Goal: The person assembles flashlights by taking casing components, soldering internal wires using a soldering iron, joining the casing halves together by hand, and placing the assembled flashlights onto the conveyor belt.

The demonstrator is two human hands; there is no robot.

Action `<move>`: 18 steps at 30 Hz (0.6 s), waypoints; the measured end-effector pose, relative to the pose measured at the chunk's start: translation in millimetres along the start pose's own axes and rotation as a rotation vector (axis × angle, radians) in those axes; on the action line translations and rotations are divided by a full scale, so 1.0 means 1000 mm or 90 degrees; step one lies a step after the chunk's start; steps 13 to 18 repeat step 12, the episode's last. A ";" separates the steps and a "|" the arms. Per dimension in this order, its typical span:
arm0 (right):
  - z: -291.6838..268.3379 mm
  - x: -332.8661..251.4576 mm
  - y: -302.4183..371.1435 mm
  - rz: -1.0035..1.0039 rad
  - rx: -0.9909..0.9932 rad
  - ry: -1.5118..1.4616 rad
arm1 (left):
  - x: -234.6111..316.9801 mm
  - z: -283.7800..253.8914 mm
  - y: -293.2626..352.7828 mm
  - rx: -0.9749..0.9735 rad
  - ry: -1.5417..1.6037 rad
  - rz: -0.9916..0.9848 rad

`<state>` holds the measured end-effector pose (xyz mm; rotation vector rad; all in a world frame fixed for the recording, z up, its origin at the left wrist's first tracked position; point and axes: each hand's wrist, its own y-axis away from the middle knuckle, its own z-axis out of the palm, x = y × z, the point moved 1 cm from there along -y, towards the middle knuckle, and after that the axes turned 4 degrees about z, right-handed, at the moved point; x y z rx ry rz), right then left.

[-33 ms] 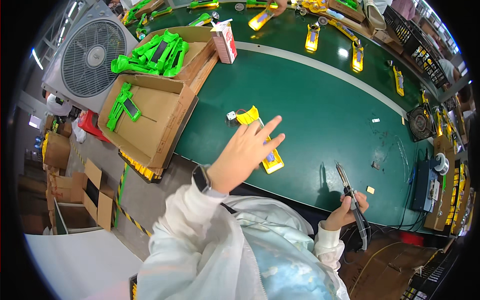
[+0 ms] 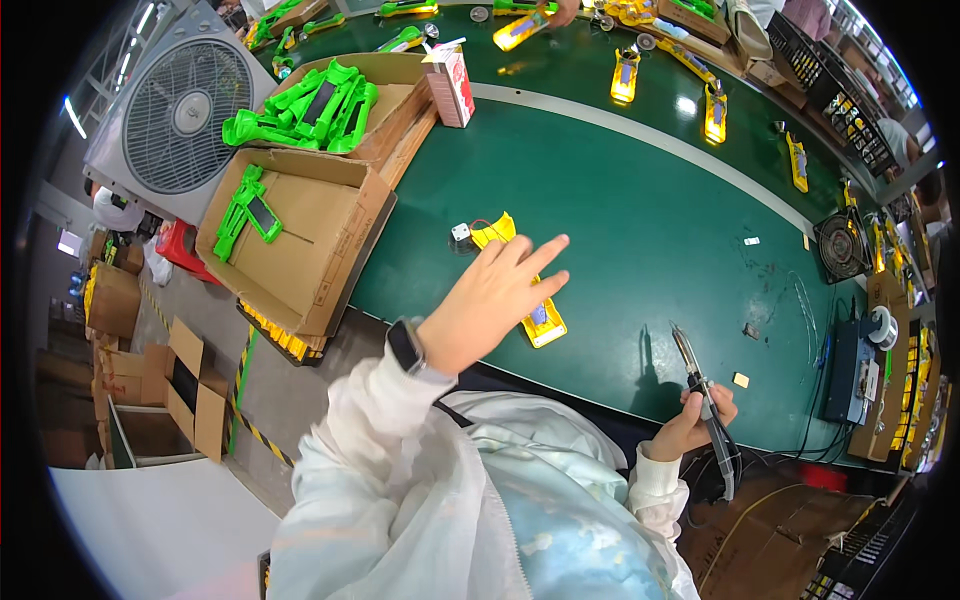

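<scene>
My left hand (image 2: 485, 305) hovers over a yellow lamp housing (image 2: 545, 327) on the green table, its fingers spread and nothing visible in them. The palm and fingers hide the housing's middle; its flared head (image 2: 494, 230) shows beyond them. A thin red wire runs from that head to a small white part (image 2: 460, 232) beside it. On the right, my right hand (image 2: 685, 428) grips a soldering iron (image 2: 712, 420) by its grey handle. The iron's tip points up and away from me, over the table and apart from the housing.
Cardboard boxes (image 2: 290, 268) of green housings (image 2: 310, 105) stand at the left, near a large fan (image 2: 188, 110). Lit yellow lamps (image 2: 715, 115) lie along the far belt, where another person's hand (image 2: 565, 12) is. A blue-grey station (image 2: 848, 370) and solder spool (image 2: 883, 328) stand right.
My left hand has shifted very slightly over the housing. The other person's hand at the far belt has moved a little with its yellow lamp. My right hand has stayed put.
</scene>
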<state>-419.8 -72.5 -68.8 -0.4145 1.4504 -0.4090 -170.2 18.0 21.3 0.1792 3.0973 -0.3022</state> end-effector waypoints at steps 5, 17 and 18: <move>-0.002 -0.002 0.002 0.005 0.008 0.001 | -0.011 0.027 -0.023 -0.015 0.098 0.115; -0.004 0.005 -0.003 0.005 0.134 0.019 | 0.037 0.058 -0.055 0.229 0.203 -0.082; -0.004 0.005 -0.003 0.005 0.134 0.019 | 0.037 0.058 -0.055 0.229 0.203 -0.082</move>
